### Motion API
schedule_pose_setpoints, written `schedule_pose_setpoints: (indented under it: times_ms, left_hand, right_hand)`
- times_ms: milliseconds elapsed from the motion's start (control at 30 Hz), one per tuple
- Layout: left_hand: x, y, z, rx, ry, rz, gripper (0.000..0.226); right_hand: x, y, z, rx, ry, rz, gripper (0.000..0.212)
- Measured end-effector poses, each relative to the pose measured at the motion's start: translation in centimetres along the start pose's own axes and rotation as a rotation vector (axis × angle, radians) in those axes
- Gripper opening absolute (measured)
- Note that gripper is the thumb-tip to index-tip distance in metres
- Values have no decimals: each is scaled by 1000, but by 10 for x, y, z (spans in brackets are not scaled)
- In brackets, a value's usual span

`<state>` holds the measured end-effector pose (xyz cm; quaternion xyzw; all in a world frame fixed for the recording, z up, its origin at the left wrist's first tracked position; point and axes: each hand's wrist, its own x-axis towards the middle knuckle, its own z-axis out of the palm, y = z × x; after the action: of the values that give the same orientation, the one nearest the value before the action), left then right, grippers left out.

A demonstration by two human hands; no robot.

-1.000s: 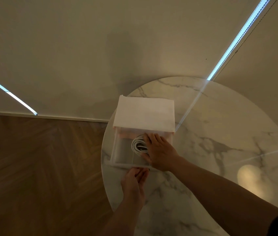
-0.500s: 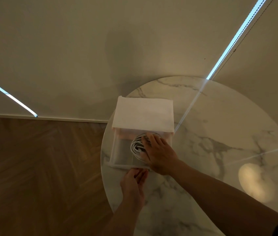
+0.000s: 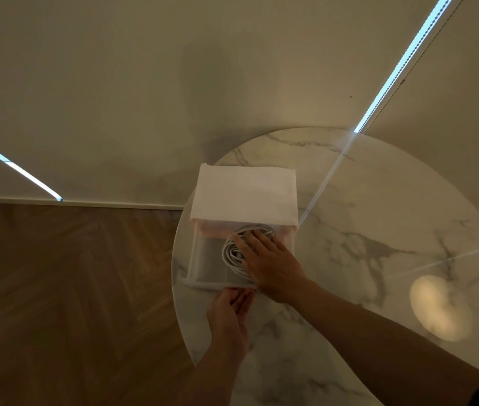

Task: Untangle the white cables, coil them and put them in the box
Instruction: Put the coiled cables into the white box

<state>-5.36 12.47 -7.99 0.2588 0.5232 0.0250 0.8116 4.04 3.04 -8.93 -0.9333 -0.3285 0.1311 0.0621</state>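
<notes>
Evidently the last step is in hand: the white cables (image 3: 232, 254), already wound into a coil, lie in the pulled-out drawer (image 3: 209, 263) of the pale box (image 3: 244, 194), which stands at the left edge of the round marble table (image 3: 379, 230). The right hand (image 3: 273, 269) lies flat on the right part of the coil, fingers straight and together, pressing it down and gripping nothing. The left hand (image 3: 231, 315) is just near of the drawer, its fingertips at the drawer's near lip; whether they pinch the lip or only touch it cannot be told. The coil's far loops seem to ride up toward the box's opening, so the next move likely calls for flattening them, drawing the right hand out, then sliding the drawer in without snagging a loop. No brand, label or writing can be read anywhere.
</notes>
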Motion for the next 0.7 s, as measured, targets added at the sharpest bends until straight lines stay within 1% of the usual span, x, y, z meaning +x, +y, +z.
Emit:
schedule_pose_setpoints:
  times_ms: [133,333,500,700]
  left_hand:
    - [1,-1,0,5,0,9,22]
    - [-2,-1,0,24,-11,15,22]
    - [-5,0,2,17,3,10,21]
    - [-4,0,5,6,1,16,22]
  right_hand:
    - [1,4,2,5,-22,-21,56]
    - [-1,7,-2,39,-36,-29,60]
    - [1,13,-5,-23,-59,-83,56]
    - [6,15,-5,-116,-32,-132,70]
